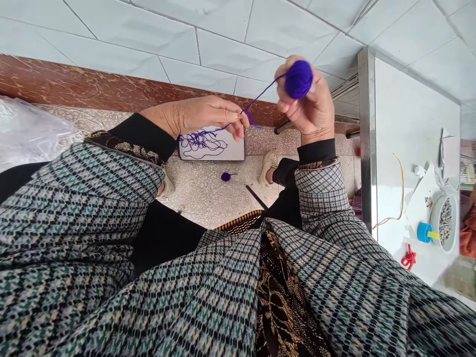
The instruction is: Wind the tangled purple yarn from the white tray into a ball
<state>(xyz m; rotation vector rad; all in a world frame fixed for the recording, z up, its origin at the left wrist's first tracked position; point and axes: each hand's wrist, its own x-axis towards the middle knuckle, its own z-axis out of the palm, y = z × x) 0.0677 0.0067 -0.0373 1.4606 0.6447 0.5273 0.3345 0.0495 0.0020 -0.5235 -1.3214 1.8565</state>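
Clear plastic lies on the floor, well to the left of the white board. The left hand, over that board's far side, pinches a purple strand between its fingers, a short loose tail dangling beside them. Tangled purple loops lie on the board itself; a small purple ball sits on the floor just on its near side. Beyond the board's right end, raised, the right hand grasps the larger yarn ball — the strand runs from it to the left hand. Farther right of the board stands a white table — bearing a yellow cord, a red cord and a filled bowl.
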